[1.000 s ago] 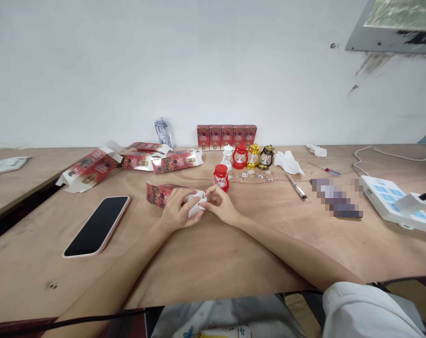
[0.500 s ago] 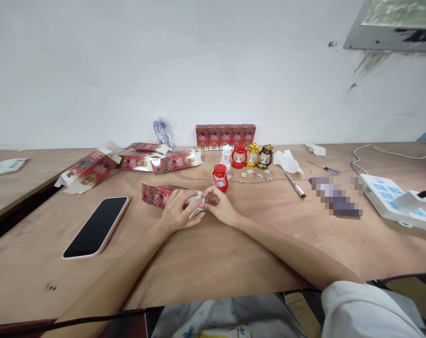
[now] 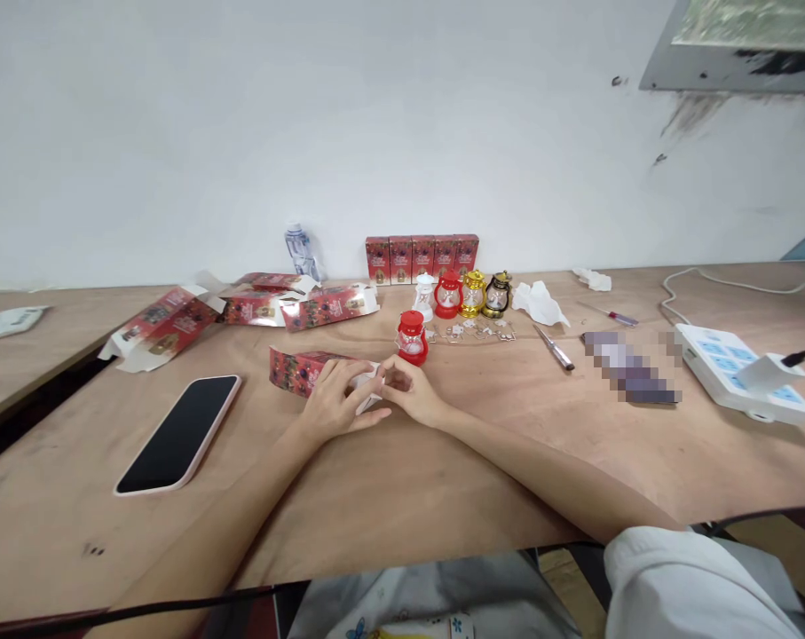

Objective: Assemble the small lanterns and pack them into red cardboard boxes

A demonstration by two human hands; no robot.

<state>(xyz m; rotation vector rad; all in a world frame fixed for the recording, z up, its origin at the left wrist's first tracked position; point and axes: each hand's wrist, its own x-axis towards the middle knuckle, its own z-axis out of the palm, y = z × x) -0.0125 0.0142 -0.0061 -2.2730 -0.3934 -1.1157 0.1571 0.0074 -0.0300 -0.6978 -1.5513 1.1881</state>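
Note:
A red printed cardboard box with a white end lies on the table in front of me. My left hand is wrapped over its right end, fingers curled round it. At that same white end, my right hand has thumb and fingertips pinched at the edge of the box, close against the left fingers. Just behind my right hand stands a small red lantern. Farther back are a white lantern, another red lantern, a gold lantern and a bronze lantern.
Several small red boxes stand along the wall. Flattened cartons and a bottle are at left, beyond a phone. Metal wire pieces, crumpled paper, screwdrivers and a power strip are at right.
The fingers have shifted slightly at the box's white end, my left thumb standing a little farther off it. The whole view has drifted a little; the lanterns have stayed put.

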